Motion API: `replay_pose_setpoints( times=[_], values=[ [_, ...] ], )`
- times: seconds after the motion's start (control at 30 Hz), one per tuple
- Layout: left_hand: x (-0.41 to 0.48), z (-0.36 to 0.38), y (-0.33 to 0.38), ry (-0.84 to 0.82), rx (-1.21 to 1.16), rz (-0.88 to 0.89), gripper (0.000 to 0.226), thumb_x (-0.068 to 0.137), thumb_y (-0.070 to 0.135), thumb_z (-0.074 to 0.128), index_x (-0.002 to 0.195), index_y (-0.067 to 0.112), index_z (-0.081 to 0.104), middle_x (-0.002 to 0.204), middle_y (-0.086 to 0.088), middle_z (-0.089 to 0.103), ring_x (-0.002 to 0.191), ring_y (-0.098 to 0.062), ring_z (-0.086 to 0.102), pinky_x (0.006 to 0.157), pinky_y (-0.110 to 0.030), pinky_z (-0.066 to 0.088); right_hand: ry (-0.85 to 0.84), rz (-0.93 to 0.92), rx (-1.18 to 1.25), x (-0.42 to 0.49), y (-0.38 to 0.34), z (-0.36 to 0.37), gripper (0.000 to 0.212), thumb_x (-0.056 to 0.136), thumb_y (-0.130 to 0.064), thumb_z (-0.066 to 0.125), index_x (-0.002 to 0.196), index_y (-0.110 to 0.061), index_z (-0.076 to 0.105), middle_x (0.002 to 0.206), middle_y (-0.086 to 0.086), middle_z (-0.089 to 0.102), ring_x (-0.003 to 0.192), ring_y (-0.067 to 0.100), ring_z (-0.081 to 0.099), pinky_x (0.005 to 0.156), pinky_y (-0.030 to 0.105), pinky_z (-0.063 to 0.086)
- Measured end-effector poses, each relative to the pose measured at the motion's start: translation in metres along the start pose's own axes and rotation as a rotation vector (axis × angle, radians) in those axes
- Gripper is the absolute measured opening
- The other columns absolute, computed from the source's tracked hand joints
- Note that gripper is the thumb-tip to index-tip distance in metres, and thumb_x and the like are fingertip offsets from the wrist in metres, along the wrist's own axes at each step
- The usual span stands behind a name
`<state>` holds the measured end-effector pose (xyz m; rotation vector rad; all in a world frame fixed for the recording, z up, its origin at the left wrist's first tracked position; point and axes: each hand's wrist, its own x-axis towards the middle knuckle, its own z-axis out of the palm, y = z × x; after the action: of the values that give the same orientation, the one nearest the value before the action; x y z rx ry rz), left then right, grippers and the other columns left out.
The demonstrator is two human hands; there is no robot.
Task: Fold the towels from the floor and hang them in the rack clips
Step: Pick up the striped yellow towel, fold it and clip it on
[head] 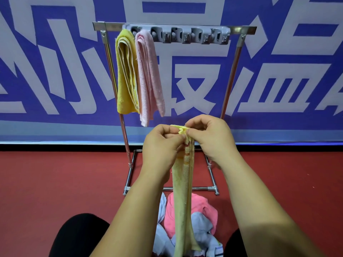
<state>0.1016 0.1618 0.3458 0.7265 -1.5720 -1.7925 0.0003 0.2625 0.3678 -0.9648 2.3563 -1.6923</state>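
A pale yellow towel point(182, 191), folded into a long narrow strip, hangs straight down in front of me. My left hand point(160, 145) and my right hand point(211, 138) both pinch its bunched top end, fingertips close together. Behind them stands a metal rack point(231, 82) with a grey clip bar point(185, 35) across the top. A yellow towel point(126, 71) and a pink towel point(148, 75) hang folded from the two leftmost clips. On the floor below lie a bright pink towel point(196, 208) and a light blue-grey towel point(202, 229), partly hidden by the hanging strip.
The red floor point(65, 182) spreads out to both sides of the rack base point(213, 189). A blue and white banner wall point(278, 71) runs behind the rack. My dark-clad knees point(81, 234) frame the towel pile. Several clips to the right of the pink towel hold nothing.
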Motion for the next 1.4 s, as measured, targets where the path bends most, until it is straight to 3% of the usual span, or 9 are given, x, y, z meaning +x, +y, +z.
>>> replay_pose_setpoints(
  times=[0.13,0.37,0.47,0.6,0.73,0.83,0.93,1.13,1.4],
  values=[
    [0.0,0.0,-0.002,-0.007,0.041,0.018,0.02,0.075,0.014,0.082,0.092,0.014,0.072,0.082,-0.014,0.077,0.086,-0.038,0.079,0.091,-0.061,0.062,-0.001,0.005,0.03,-0.001,0.003,0.002,0.015,0.088,-0.01,0.079,0.093,-0.024,0.08,0.083,-0.01,0.078,0.079,0.006,0.072,0.077,0.032,0.062],
    [-0.001,-0.005,0.001,-0.106,0.057,0.029,0.018,0.081,0.007,0.082,0.093,0.019,0.076,0.084,-0.007,0.08,0.093,-0.035,0.079,0.096,-0.058,0.06,-0.087,0.016,0.161,0.0,0.007,-0.004,0.022,0.088,-0.001,0.076,0.098,-0.02,0.081,0.093,0.0,0.081,0.094,0.018,0.078,0.092,0.044,0.063],
    [0.001,-0.008,0.004,-0.104,0.051,0.05,0.021,0.088,-0.004,0.071,0.099,0.014,0.075,0.089,-0.005,0.082,0.094,-0.031,0.08,0.098,-0.056,0.06,-0.172,-0.002,0.25,0.0,0.008,-0.006,0.032,0.085,0.009,0.076,0.107,-0.015,0.078,0.102,0.004,0.081,0.101,0.021,0.078,0.094,0.04,0.063],
    [0.003,-0.008,0.005,-0.113,0.031,0.065,0.023,0.092,-0.008,0.065,0.1,0.011,0.076,0.094,-0.008,0.082,0.096,-0.029,0.079,0.098,-0.053,0.061,-0.169,-0.045,0.228,-0.002,0.005,-0.004,0.038,0.084,0.016,0.072,0.11,-0.013,0.074,0.097,-0.003,0.079,0.09,0.008,0.077,0.08,0.024,0.062],
    [0.003,-0.011,0.007,-0.062,0.033,0.113,0.022,0.09,-0.002,0.074,0.102,0.016,0.074,0.097,-0.007,0.08,0.094,-0.023,0.079,0.095,-0.05,0.062,-0.078,-0.08,0.179,0.004,0.006,-0.004,0.037,0.084,0.011,0.075,0.1,-0.022,0.075,0.094,-0.005,0.079,0.087,0.007,0.074,0.082,0.027,0.062],
    [0.009,-0.02,0.005,0.032,0.106,0.125,0.043,0.083,0.013,0.086,0.118,0.027,0.066,0.11,0.006,0.071,0.097,-0.007,0.069,0.079,-0.027,0.06,-0.051,-0.075,0.21,0.008,0.008,-0.009,0.038,0.083,0.012,0.075,0.098,-0.022,0.075,0.096,0.001,0.08,0.09,0.013,0.074,0.087,0.035,0.063],
    [0.02,-0.024,0.004,-0.137,0.069,0.025,0.067,0.078,0.026,0.093,0.136,0.027,0.058,0.127,0.005,0.072,0.118,-0.008,0.068,0.087,-0.024,0.051,-0.061,-0.062,0.234,0.011,0.007,-0.015,0.037,0.082,0.011,0.078,0.097,-0.023,0.076,0.095,-0.001,0.08,0.092,0.017,0.075,0.087,0.036,0.063],
    [0.032,-0.022,0.011,-0.232,0.055,0.129,0.016,0.089,0.004,0.08,0.102,0.009,0.072,0.095,-0.012,0.078,0.089,-0.02,0.075,0.084,-0.034,0.058,-0.031,-0.06,0.284,0.013,0.004,-0.027,0.034,0.081,0.012,0.078,0.096,-0.019,0.076,0.084,-0.006,0.076,0.083,0.011,0.07,0.083,0.032,0.063],
    [0.041,-0.019,0.017,-0.28,0.049,0.127,0.008,0.093,0.004,0.075,0.099,0.008,0.072,0.086,-0.009,0.077,0.081,-0.018,0.074,0.074,-0.03,0.061,0.01,-0.073,0.218,0.018,-0.004,-0.032,0.033,0.08,0.01,0.077,0.094,-0.02,0.076,0.088,0.0,0.074,0.083,0.01,0.069,0.078,0.032,0.062]
  ],
)
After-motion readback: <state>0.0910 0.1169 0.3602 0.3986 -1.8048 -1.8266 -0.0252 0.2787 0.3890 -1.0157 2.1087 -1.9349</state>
